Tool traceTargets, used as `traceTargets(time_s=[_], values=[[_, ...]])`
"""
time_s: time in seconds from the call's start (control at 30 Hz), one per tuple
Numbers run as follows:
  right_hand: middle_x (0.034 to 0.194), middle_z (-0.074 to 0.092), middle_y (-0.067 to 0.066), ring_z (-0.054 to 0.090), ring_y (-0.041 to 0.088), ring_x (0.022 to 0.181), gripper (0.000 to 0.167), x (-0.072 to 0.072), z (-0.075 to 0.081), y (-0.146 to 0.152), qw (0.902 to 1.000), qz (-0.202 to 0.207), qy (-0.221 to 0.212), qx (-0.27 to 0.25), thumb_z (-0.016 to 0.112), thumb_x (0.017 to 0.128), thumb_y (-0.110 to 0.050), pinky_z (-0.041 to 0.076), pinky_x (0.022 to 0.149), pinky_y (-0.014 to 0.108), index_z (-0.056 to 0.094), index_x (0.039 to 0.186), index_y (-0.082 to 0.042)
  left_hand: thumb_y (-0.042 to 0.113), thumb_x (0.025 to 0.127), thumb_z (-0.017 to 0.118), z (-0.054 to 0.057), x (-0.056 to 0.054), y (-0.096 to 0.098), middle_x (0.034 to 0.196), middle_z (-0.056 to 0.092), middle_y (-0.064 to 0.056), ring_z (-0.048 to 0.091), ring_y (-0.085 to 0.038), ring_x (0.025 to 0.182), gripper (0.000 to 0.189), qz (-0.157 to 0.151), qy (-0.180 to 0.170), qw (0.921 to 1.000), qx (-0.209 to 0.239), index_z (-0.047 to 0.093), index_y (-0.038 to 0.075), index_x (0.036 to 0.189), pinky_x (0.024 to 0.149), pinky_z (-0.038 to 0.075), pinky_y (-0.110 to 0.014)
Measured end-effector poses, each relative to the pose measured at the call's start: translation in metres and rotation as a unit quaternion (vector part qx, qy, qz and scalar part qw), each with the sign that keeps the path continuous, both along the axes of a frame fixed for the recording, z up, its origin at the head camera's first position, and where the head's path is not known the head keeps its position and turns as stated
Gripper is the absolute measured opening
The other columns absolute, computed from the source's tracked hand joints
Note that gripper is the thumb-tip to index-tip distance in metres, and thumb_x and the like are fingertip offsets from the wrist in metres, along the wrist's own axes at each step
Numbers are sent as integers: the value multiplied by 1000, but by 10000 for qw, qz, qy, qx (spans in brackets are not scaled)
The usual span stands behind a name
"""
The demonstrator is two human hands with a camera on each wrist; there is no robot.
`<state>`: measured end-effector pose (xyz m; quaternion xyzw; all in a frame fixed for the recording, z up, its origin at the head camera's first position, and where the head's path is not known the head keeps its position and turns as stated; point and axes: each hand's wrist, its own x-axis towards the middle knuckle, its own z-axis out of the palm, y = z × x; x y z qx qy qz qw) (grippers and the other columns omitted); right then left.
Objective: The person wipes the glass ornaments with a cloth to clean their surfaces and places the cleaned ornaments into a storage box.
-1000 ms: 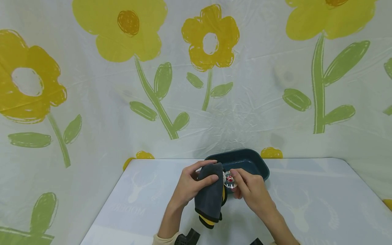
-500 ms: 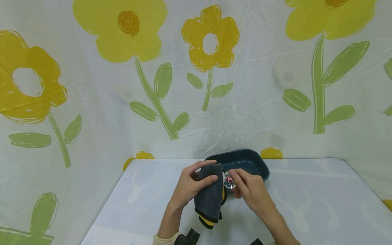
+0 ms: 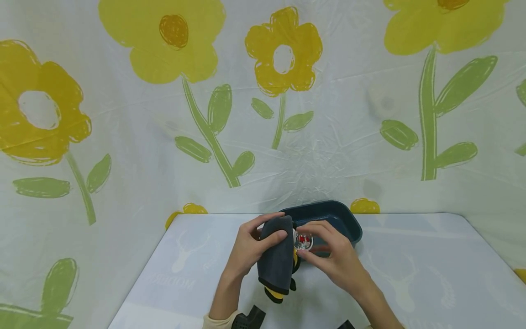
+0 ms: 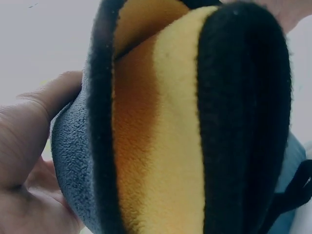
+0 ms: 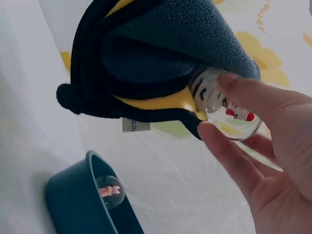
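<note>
Head view: left hand (image 3: 246, 249) pinches a folded grey-and-yellow cloth (image 3: 274, 256); right hand (image 3: 339, 256), thumb and fingers now spanning wider, pinches a clear figurine globe (image 3: 304, 242) against the cloth's fold, a regrip that likely lets it turn. Behind: dark teal tray (image 3: 356, 224), second globe (image 5: 116, 192) inside.

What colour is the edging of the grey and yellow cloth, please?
The edging of the cloth is black; the left wrist view shows it best.
</note>
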<state>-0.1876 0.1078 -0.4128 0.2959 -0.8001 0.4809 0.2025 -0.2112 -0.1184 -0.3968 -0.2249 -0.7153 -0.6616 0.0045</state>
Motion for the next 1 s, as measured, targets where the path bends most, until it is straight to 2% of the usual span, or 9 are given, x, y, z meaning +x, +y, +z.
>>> traceTargets(time_s=[0.1, 0.23, 0.57, 0.83, 1.0], values=[[124, 57, -4, 62, 13, 108, 53, -1, 0, 0, 9997, 159, 165, 50, 82, 76, -4, 59, 76, 24, 63, 123, -23, 13, 91, 70, 0, 0, 0, 109, 71, -20, 74, -22, 80, 40, 1, -20, 10000, 14, 63, 12, 130, 67, 61, -37], [127, 56, -2, 59, 10, 111, 56, 0, 1, -1, 9995, 188, 228, 65, 82, 75, 2, 59, 78, 26, 63, 122, -21, 13, 91, 70, 1, 0, 0, 110, 70, -21, 74, -21, 79, 41, 14, -57, 10000, 24, 63, 11, 131, 68, 61, -36], [122, 62, -3, 62, 14, 107, 65, -1, -1, -7, 9985, -334, 425, 58, 87, 69, -2, 59, 76, 23, 60, 125, -21, 14, 90, 71, 2, -1, 1, 109, 70, -19, 74, -21, 80, 40, -50, -15, 10000, 41, 64, 15, 130, 67, 61, -37], [118, 67, -5, 65, 13, 103, 65, 1, -2, -10, 9972, -726, 157, 32, 89, 67, -3, 58, 75, 23, 62, 125, -17, 13, 90, 71, 1, -1, 2, 110, 70, -21, 74, -20, 79, 41, -65, 32, 9999, 76, 63, 11, 130, 66, 60, -37], [117, 69, -4, 67, 13, 101, 62, -1, -4, -11, 9975, -705, 80, -39, 88, 68, -4, 59, 75, 24, 63, 123, -17, 13, 90, 71, 2, 0, 0, 110, 70, -19, 74, -20, 79, 40, -60, 14, 9999, 81, 64, 14, 129, 67, 61, -37]])
